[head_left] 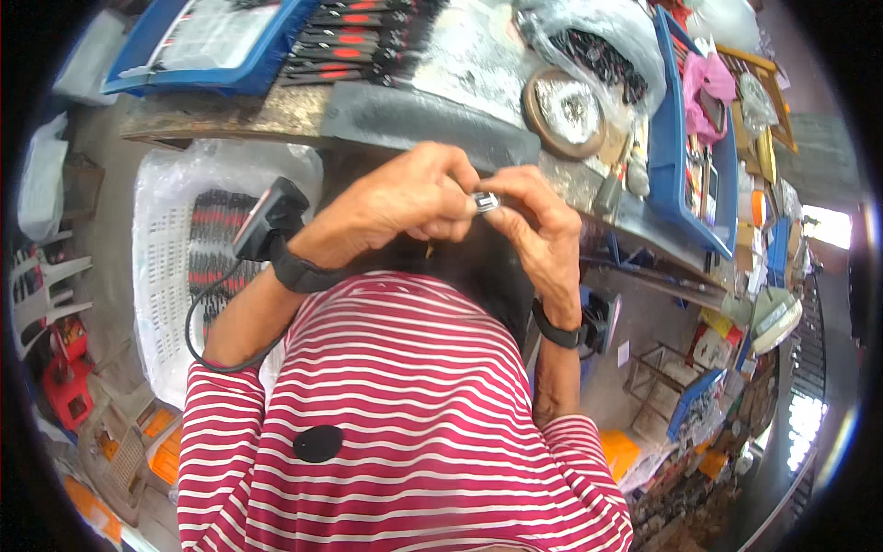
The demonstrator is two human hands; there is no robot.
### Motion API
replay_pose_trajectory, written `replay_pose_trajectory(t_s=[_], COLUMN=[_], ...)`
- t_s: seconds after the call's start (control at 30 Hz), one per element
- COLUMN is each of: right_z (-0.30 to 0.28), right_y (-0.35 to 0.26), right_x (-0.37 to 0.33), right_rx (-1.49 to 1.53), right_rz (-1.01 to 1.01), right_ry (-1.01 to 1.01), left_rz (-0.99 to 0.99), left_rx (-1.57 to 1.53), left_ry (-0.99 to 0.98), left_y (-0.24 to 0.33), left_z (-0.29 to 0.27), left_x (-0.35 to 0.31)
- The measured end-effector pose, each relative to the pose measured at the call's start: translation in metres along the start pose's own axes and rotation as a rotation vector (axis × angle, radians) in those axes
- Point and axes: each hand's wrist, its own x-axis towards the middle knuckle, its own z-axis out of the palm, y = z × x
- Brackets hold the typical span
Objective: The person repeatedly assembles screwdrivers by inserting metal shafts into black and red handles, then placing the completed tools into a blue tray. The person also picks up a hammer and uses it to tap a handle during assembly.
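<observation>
In front of my chest, at the bench's front edge, my left hand (414,198) and my right hand (541,221) meet around a small shiny metal piece (486,201). My right thumb and forefinger pinch it from one side. The curled fingers of my left hand close on its other end, and they partly cover it; its exact kind is too small to make out. Just beyond my hands, a dark grey pad (428,121) lies along the bench edge. A round brown-rimmed dish (532,103) with small silvery bits sits behind my right hand.
Rows of black-and-red tools (354,41) lie on the bench beside a blue tray (184,83). At the right stand a clear bag (561,18) of black parts and another blue tray (667,138). A white plastic-lined basket (161,248) holds more black-and-red pieces on my left.
</observation>
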Motion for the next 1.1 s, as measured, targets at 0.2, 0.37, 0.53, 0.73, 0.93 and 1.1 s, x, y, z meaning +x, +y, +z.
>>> replay_pose_trajectory(t_s=[0.2, 0.37, 0.53, 0.73, 0.93, 1.1], right_z=[0.0, 0.009, 0.017, 0.025, 0.028, 0.021], right_y=[-0.014, -0.022, -0.03, -0.029, -0.034, -0.035], right_x=[0.013, 0.027, 0.044, 0.082, 0.13, 0.176], right_rx=[-0.534, -0.682, -0.651, -0.676, -0.712, -0.861], right_rz=[-0.375, -0.506, -0.565, -0.516, -0.51, -0.459], right_ry=[0.017, 0.014, 0.039, 0.129, 0.267, 0.34], left_rz=[0.082, 0.151, 0.36, 0.79, 0.83, 0.694], left_rx=[0.053, 0.307, 0.53, 0.526, 0.4, 0.523], left_ry=[0.003, 0.034, 0.117, 0.61, 0.723, 0.689], left_y=[0.007, 0.021, 0.037, 0.06, 0.088, 0.106], left_z=[0.0, -0.012, -0.026, -0.057, -0.106, -0.149], left_x=[-0.007, -0.01, -0.017, -0.031, -0.061, -0.072])
